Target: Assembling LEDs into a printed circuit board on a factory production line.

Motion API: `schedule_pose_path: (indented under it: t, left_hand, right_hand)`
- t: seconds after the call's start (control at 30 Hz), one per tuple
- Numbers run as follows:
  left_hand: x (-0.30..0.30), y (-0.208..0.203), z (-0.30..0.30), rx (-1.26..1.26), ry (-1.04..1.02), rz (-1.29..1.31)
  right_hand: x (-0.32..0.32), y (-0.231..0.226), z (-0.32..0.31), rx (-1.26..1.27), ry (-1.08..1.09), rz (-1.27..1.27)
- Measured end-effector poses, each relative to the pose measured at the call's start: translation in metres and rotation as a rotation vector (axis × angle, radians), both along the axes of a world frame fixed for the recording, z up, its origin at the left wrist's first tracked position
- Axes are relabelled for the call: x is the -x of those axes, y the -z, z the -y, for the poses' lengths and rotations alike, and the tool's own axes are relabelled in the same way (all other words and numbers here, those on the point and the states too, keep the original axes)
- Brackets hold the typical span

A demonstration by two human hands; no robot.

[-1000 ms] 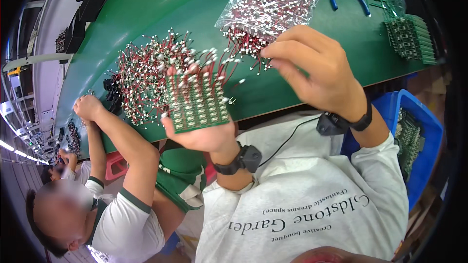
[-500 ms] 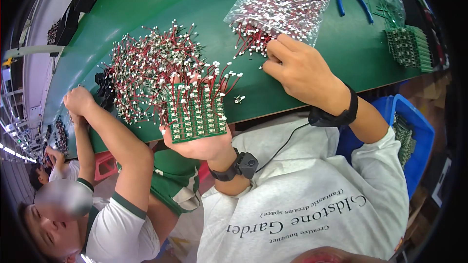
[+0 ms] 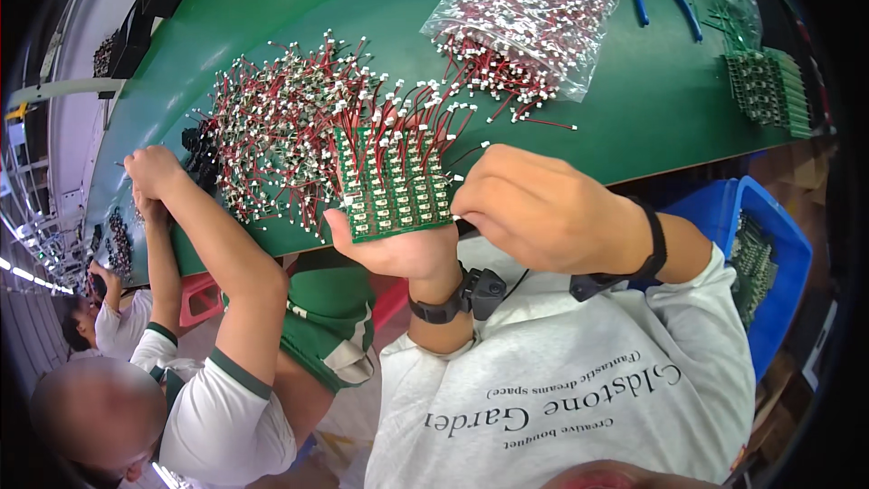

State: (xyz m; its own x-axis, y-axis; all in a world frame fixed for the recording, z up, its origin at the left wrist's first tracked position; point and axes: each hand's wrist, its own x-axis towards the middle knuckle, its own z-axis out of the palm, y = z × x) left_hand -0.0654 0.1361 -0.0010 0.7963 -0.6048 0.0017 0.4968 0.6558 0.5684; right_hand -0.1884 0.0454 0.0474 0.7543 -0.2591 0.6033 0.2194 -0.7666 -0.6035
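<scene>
My left hand (image 3: 398, 252) holds a green circuit board panel (image 3: 398, 195) from below, palm up. Rows of small pale sockets cover the panel, and many red and dark wires with white plugs rise from its far part. At the panel's right edge my right hand (image 3: 539, 208) is closed in a pinch. A thin wire lead (image 3: 466, 156) with a white end shows beside those fingers; their grip on it is partly hidden. Left of the panel lies a large heap of wired parts (image 3: 281, 118). Beyond my right hand, a clear bag (image 3: 543, 9) spills red wire leads (image 3: 489, 72).
Blue-handled pliers (image 3: 665, 0) lie on the green table (image 3: 634, 127), right of the bag. Stacked boards (image 3: 765, 95) stand at the far right. A blue bin (image 3: 787, 244) with boards inside is beside me. At left, a co-worker's hands (image 3: 154, 177) work near black parts (image 3: 197, 154).
My right hand has come from the spilled leads toward me, to the panel's right edge. The panel has shifted slightly right and away from me. Several leads now stick out farther below the bag.
</scene>
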Motion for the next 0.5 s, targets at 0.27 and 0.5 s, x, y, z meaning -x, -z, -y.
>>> schedule_pose_path:
  t: [0.27, 0.5]
  left_hand:
    - [0.019, -0.007, 0.01, 0.103, 0.022, 0.106]
    - [0.027, -0.006, 0.018, 0.026, 0.007, 0.159]
  right_hand:
    - [-0.004, 0.016, -0.005, -0.083, 0.2, -0.044]
    - [0.002, 0.022, 0.003, 0.008, 0.19, -0.041]
